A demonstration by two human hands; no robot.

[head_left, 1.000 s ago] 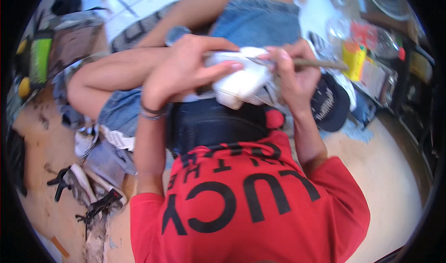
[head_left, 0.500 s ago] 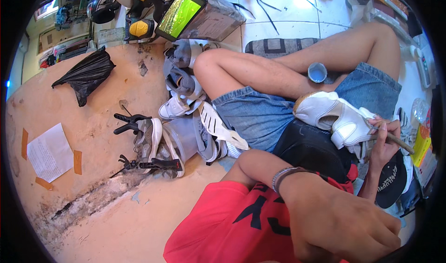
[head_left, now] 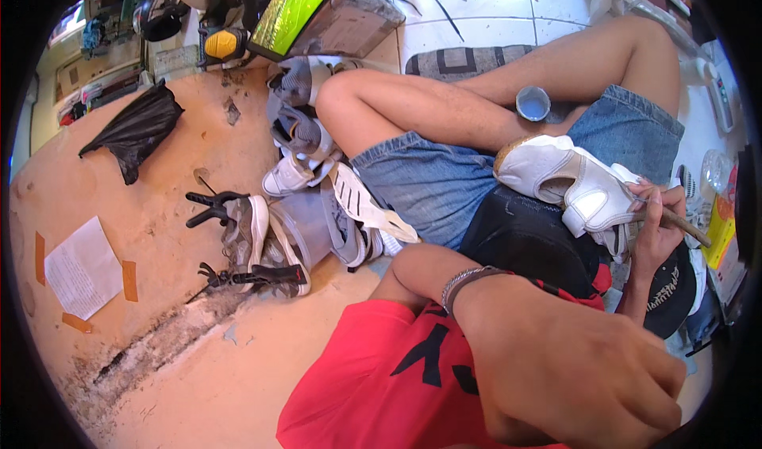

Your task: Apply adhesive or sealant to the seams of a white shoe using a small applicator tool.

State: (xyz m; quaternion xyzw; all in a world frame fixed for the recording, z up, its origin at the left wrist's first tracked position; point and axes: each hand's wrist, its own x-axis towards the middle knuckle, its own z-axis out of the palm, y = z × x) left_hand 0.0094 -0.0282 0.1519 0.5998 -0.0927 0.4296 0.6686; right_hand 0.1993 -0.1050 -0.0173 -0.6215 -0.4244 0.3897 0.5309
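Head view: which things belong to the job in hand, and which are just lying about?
Apparently in the job:
white shoe
brown-handled tool, held in the right hand

Seemingly just lying about:
black cap
black plastic bag
taped paper sheet

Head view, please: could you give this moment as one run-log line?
left hand: close to camera, palm hidden | right hand: gripping wooden-handled tool at white shoe | white shoe: over denim shorts

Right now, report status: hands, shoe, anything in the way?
Left hand in foreground, fingertips hidden, blocking part of red shirt. Right hand grips brown stick. White shoe beside right hand.
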